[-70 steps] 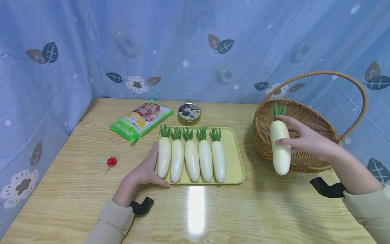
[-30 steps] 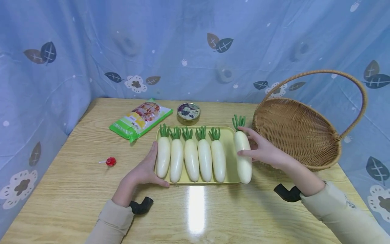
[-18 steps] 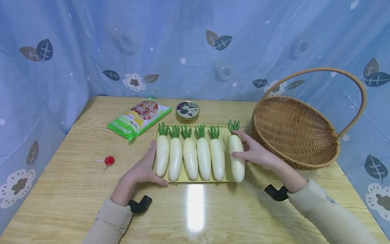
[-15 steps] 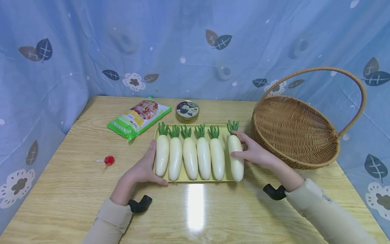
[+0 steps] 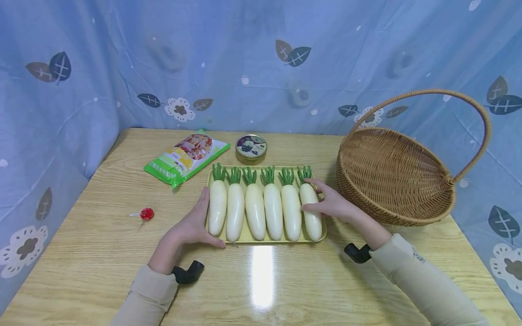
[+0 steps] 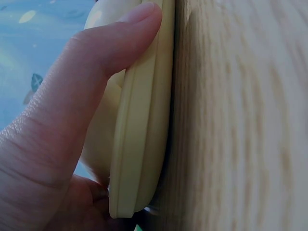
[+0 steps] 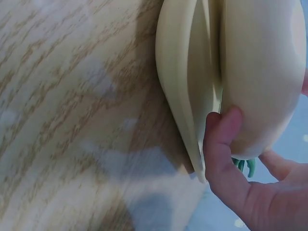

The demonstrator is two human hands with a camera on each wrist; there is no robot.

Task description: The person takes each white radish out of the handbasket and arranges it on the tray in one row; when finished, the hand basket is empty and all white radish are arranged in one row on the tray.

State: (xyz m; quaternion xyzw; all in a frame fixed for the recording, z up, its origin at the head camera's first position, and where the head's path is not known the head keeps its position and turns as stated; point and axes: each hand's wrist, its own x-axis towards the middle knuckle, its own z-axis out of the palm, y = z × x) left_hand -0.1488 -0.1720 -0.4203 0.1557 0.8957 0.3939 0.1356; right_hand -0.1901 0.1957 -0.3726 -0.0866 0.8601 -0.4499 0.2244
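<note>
A yellow tray (image 5: 314, 174) lies on the table with several white radishes (image 5: 254, 210) side by side on it, green tops pointing to the back. My left hand (image 5: 193, 226) holds the tray's front left corner; its thumb lies against the rim (image 6: 132, 144) in the left wrist view. With thumb and fingers, my right hand (image 5: 332, 203) grips the rightmost radish (image 5: 311, 217), which is over the tray's right end. In the right wrist view this radish (image 7: 262, 62) is close above the tray's rim (image 7: 171, 57); whether it touches the tray floor I cannot tell.
A wicker basket (image 5: 391, 172) with a tall handle stands at the right, its visible inside bare. Behind the tray are a round tin (image 5: 250, 148) and a green and white food packet (image 5: 187, 156). A red lollipop (image 5: 147, 213) lies at the left.
My right hand has carried the radish from the basket leftward and down to the tray's right end, beside the other radishes. My left hand has stayed at the tray corner.
</note>
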